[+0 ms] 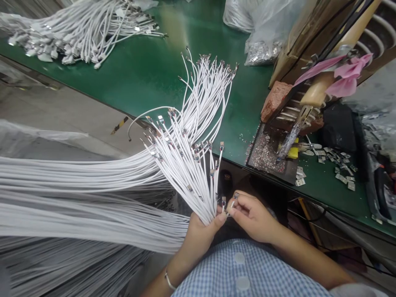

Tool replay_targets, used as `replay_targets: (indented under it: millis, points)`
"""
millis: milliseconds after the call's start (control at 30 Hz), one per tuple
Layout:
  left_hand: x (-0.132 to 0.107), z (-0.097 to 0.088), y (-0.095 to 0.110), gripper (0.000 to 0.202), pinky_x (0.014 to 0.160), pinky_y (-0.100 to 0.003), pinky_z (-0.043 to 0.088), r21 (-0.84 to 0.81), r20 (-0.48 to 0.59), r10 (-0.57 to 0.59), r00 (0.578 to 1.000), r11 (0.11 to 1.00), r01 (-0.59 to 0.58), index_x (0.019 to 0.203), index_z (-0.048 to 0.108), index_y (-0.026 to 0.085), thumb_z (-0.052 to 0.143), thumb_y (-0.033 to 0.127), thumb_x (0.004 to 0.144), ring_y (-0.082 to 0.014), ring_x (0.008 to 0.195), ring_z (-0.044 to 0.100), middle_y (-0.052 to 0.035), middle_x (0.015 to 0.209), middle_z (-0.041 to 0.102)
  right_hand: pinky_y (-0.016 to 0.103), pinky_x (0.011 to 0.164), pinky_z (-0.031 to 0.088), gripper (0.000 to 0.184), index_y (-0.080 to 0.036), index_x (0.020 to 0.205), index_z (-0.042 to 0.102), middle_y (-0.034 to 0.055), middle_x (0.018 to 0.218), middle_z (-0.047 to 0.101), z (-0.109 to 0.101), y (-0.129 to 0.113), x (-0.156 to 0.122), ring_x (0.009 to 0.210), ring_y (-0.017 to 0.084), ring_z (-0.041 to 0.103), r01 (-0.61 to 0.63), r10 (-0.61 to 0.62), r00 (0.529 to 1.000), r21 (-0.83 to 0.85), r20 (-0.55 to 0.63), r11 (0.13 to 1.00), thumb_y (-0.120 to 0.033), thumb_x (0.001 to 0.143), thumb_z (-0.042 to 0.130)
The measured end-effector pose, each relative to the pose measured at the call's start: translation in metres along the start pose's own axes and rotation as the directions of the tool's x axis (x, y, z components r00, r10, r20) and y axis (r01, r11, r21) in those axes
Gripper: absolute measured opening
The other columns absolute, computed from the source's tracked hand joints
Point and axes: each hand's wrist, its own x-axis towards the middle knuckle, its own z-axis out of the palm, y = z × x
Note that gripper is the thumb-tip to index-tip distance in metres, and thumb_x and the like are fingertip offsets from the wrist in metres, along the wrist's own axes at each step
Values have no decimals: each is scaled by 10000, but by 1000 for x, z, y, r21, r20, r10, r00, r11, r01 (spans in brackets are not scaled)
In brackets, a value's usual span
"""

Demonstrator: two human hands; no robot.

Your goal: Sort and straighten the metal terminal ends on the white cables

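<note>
My left hand is closed round a thick bundle of white cables that fans out upward, each cable ending in a small metal connector. My right hand is pinched on the tip of a single cable right beside the bundle, with its metal connector poking out above my fingers. Both hands are close to my body, below the edge of the green table. More of the same white cables stream off to the left.
A second fan of cables lies on the table, and a pile of finished ones sits at the far left. A tool on a stand with a tray of metal scraps, loose metal shells and plastic bags crowd the right.
</note>
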Motion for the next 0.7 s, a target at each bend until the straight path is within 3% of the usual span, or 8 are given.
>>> replay_targets:
  millis: [367,467,567,700]
  points:
    - [-1,9,13,153,700,-277,467,-70,-69,-42,997,997,38,735,637,152,694,282,679,-165,688,586,-11,701,644,202,508,384,159,-171,679,503,-11,697,429,-2,-1,-2,580,92,437,4,-4,1000,-16,5,1000,-198,835,495]
    - [-1,9,14,166,699,-283,478,-77,-74,-64,995,995,58,761,660,150,684,296,686,-174,701,601,-19,711,662,204,509,386,56,-178,774,547,-12,718,439,-5,-3,-2,603,100,450,26,-29,998,-55,-58,998,-225,790,574]
    - [0,8,14,173,726,-286,485,-87,-76,-81,994,993,74,800,669,150,677,288,697,-180,739,619,-27,764,686,207,501,366,186,-186,876,573,-25,703,416,-8,-6,0,601,102,429,59,-79,982,-117,-173,991,-253,726,659]
    - [0,9,14,170,746,-292,489,-93,-51,-48,997,995,44,815,668,146,668,281,712,-186,758,631,-29,778,700,216,470,314,117,-171,763,611,-42,622,394,-3,-7,9,528,85,376,71,-105,978,-186,-179,980,-275,734,656]
